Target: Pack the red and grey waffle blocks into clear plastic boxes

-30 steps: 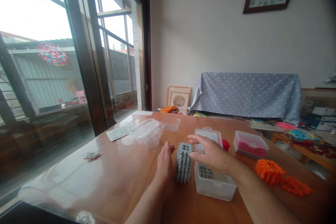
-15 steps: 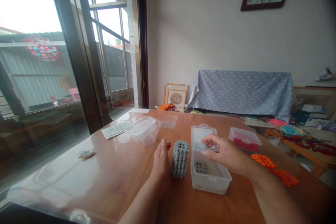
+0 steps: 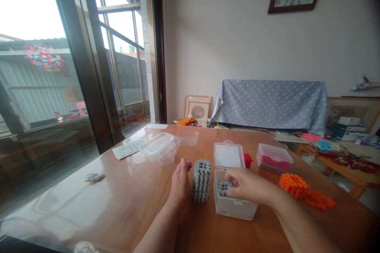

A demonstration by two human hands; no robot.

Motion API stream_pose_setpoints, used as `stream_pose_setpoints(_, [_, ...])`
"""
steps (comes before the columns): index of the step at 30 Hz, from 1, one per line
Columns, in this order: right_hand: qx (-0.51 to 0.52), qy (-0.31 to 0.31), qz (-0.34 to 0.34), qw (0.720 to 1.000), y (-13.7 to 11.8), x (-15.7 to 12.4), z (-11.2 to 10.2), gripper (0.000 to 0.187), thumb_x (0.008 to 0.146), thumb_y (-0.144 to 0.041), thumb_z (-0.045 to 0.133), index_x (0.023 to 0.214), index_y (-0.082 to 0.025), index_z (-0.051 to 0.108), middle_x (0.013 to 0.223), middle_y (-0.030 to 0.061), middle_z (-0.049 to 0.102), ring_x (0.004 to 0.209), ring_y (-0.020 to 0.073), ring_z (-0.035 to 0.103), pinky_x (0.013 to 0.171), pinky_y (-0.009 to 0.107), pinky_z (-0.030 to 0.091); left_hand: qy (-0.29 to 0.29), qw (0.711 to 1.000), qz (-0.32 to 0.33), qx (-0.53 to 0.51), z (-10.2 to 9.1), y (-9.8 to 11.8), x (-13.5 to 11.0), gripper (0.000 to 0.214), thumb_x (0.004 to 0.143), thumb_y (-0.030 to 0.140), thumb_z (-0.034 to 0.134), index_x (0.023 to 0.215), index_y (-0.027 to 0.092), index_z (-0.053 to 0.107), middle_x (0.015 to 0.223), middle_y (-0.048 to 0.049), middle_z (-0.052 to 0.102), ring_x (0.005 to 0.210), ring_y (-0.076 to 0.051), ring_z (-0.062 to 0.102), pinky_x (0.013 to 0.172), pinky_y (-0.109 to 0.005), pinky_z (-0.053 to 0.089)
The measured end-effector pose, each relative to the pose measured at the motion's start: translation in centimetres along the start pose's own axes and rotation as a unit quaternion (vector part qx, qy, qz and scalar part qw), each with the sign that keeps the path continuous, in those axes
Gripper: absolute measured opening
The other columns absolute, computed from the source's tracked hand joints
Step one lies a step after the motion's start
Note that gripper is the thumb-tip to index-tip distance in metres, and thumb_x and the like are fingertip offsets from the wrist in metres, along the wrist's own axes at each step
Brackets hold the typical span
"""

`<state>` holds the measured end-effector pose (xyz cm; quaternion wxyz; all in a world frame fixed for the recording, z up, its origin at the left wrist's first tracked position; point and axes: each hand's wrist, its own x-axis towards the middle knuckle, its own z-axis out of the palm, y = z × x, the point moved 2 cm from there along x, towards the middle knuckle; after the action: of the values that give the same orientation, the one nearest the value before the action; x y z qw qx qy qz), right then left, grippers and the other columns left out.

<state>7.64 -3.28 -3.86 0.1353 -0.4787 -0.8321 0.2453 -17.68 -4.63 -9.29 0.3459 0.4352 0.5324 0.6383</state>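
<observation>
My right hand (image 3: 245,184) reaches into a clear plastic box (image 3: 236,210), its thumb and fingers closed on a grey plastic building piece (image 3: 223,187) with square holes and notched edges. The box's hinged lid (image 3: 228,155) is folded back behind it. To the left of the box stands a tall stack of matching grey pieces (image 3: 202,184). Beside that stack, my left hand (image 3: 180,184) rests on its edge with the thumb up, holding nothing. Its fingers are partly hidden, loosely extended and apart from the stack.
Orange interlocking pieces (image 3: 297,187) lie on the right. Behind them is a lidded box with pink contents (image 3: 274,159), and a red object (image 3: 247,160) peeks out behind the open lid. Clear containers (image 3: 160,146), a printed sheet (image 3: 127,150) and a small pale object (image 3: 95,176) are to the left.
My right hand has lowered a grey piece from above the box down into it. My left hand and the stack have stayed in place. The view has shifted slightly.
</observation>
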Motion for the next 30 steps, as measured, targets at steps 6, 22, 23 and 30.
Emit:
stream_pose_setpoints(6, [-0.039, 0.003, -0.012, 0.999, 0.3, 0.1, 0.1, 0.023, 0.071, -0.02, 0.069, 0.093, -0.021, 0.071, 0.089, 0.0013, 0.07, 0.081, 0.0192, 0.063, 0.069, 0.026, 0.041, -0.001, 1.0, 0.002, 0.001, 0.0, 0.0, 0.1, 0.07, 0.094, 0.075, 0.037, 0.102, 0.014, 0.071, 0.114, -0.0184, 0.073, 0.109, -0.033, 0.067, 0.098, -0.046, 0.049])
stream_pose_setpoints(22, [-0.002, 0.06, -0.063, 0.996, -2.6, -0.6, -0.1, 0.023, 0.09, -0.017, 0.049, 0.096, -0.022, 0.071, 0.093, 0.0026, 0.074, 0.087, 0.0203, 0.064, 0.076, 0.028, 0.044, 0.004, 1.0, 0.003, 0.0, 0.2, 0.3, -0.2, 0.073, 0.091, 0.078, 0.04, 0.103, 0.013, 0.072, 0.112, -0.0192, 0.073, 0.107, -0.034, 0.067, 0.096, -0.048, 0.05])
stream_pose_setpoints(23, [-0.001, 0.053, -0.057, 0.997, -2.7, -0.6, 0.0, 0.023, 0.09, -0.018, 0.05, 0.097, -0.023, 0.071, 0.094, 0.0029, 0.074, 0.088, 0.0206, 0.065, 0.076, 0.028, 0.044, 0.004, 1.0, 0.001, -0.001, 0.2, 0.3, -0.2, 0.074, 0.091, 0.078, 0.04, 0.103, 0.012, 0.072, 0.113, -0.0195, 0.073, 0.107, -0.034, 0.068, 0.096, -0.048, 0.05])
stream_pose_setpoints(30, [-0.018, 0.039, -0.033, 0.999, -2.6, -0.4, 0.5, 0.018, 0.09, -0.021, 0.053, 0.093, -0.022, 0.071, 0.092, 0.0048, 0.075, 0.088, 0.0222, 0.065, 0.077, 0.029, 0.043, -0.002, 1.0, 0.007, 0.002, 0.1, 0.3, -0.1, 0.072, 0.091, 0.077, 0.04, 0.102, 0.013, 0.072, 0.113, -0.0189, 0.073, 0.109, -0.034, 0.067, 0.098, -0.048, 0.049])
